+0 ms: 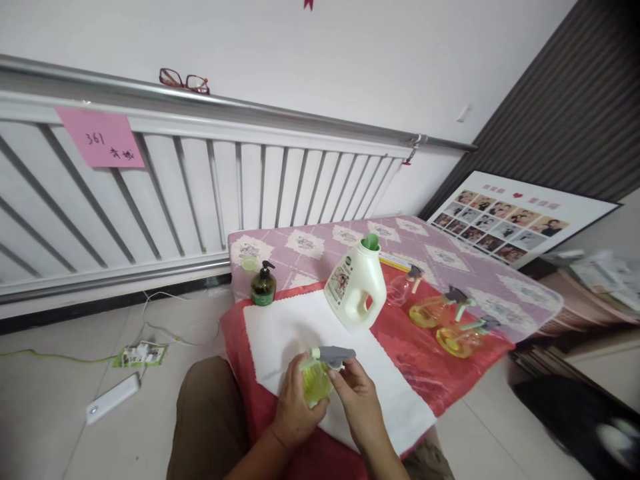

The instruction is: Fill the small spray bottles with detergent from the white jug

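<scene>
A clear spray bottle (315,385) with yellow-green liquid is held tilted over a white cloth (280,333). My left hand (295,405) is wrapped round its body. At its grey and pale-green trigger head (336,353), the fingers of my right hand (356,393) are closed near the collar. Whether the head is fully seated cannot be made out. Just beyond the hands stands a large pale-green jug (353,283), uncapped, with something green in its mouth. A dark green pump bottle (263,287) is at the table's left side.
Three more spray bottles, one clear (399,290) and two with yellow liquid (425,312) (455,341), stand on the red cloth (400,333) at right. A small pale-green cap (249,264) lies back left. Behind the table runs a radiator (280,180); a power strip (141,355) lies on the floor.
</scene>
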`<state>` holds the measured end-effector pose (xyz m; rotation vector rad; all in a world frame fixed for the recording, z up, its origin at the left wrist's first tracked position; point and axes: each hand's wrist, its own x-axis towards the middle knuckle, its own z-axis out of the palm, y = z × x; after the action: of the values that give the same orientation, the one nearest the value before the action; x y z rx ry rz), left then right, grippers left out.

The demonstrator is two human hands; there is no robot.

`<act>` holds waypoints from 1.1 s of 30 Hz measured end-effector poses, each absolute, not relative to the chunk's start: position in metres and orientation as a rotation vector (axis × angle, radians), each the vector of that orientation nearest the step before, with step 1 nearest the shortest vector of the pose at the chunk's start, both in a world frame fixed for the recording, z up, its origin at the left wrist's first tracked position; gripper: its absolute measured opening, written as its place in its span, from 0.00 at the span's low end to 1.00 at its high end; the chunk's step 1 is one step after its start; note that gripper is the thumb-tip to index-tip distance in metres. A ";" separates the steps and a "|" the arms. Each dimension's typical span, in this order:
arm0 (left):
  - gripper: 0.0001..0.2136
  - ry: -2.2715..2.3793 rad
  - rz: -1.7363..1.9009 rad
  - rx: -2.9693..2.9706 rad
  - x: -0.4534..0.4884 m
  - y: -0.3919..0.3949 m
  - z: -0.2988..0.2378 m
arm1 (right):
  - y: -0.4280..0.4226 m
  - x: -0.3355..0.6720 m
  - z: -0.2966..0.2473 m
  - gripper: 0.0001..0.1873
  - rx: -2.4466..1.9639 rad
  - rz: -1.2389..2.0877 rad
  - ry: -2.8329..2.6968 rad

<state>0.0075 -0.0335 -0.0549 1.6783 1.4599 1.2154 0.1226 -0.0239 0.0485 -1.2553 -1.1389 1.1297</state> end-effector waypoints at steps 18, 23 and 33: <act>0.36 1.492 1.229 1.751 0.008 -0.032 -0.061 | -0.019 0.131 0.049 0.12 -1.357 0.975 -1.402; 0.34 1.523 1.269 1.773 0.010 -0.032 -0.063 | -0.018 0.125 0.052 0.15 -1.419 0.899 -1.373; 0.37 1.468 1.256 1.761 0.009 -0.032 -0.059 | -0.018 0.109 0.048 0.17 -1.497 0.826 -1.268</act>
<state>0.0089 -0.0324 -0.0589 1.7615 1.4684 1.2556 0.1094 -0.0179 0.0479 -1.4970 -1.2676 0.8259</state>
